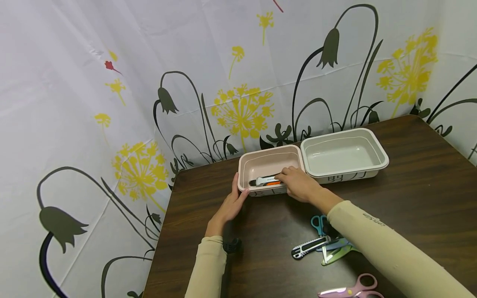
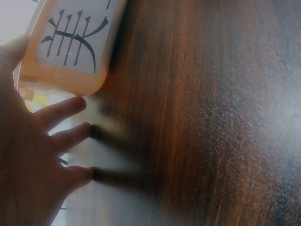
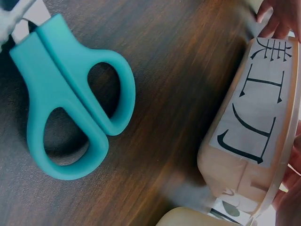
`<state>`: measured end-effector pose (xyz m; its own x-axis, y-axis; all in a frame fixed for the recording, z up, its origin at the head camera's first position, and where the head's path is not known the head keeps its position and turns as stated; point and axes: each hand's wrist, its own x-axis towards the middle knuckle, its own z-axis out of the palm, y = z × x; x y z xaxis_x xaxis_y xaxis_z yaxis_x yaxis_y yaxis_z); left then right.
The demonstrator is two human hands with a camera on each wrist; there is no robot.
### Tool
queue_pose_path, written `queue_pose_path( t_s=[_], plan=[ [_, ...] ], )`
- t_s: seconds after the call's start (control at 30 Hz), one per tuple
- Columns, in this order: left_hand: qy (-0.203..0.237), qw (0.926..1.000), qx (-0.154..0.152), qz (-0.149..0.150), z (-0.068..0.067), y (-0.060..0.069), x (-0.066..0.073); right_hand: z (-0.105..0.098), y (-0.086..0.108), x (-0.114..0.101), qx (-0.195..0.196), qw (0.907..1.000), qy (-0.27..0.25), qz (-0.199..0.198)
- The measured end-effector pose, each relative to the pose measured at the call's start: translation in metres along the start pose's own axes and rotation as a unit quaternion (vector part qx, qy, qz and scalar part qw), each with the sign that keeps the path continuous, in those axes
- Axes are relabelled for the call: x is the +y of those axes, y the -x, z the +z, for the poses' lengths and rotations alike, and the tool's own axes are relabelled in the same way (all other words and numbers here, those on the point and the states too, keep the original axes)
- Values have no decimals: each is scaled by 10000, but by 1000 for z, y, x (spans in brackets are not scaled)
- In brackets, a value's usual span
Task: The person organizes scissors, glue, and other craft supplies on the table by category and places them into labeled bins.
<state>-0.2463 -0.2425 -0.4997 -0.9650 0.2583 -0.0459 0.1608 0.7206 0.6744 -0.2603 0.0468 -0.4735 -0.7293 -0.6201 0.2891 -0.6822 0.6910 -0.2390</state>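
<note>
The right hand seemingly pinches a stiff-looking cutter, best held mid-length; the straight-fingered left hand touches a box.

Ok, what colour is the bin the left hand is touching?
The bin is pale pinkish beige; the head view shows it best.

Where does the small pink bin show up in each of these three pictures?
Head view: the pink bin is near the middle, left of the grey bin.
Left wrist view: the pink bin is top left, cut off.
Right wrist view: the pink bin is at right.
Shared landmark: the left hand, at its end.
</note>
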Motion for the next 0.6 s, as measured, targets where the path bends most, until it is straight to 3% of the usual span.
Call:
queue_pose_path(
  t_s=[0.23, 0.6],
  plan=[
    [-25, 10000, 21, 29, 1, -1, -1, -2, 7, 4, 130, 9998, -129, -70],
    [44, 10000, 30, 23, 0, 0, -2, -18, 37, -6, 757, 9955, -134, -552]
  ],
)
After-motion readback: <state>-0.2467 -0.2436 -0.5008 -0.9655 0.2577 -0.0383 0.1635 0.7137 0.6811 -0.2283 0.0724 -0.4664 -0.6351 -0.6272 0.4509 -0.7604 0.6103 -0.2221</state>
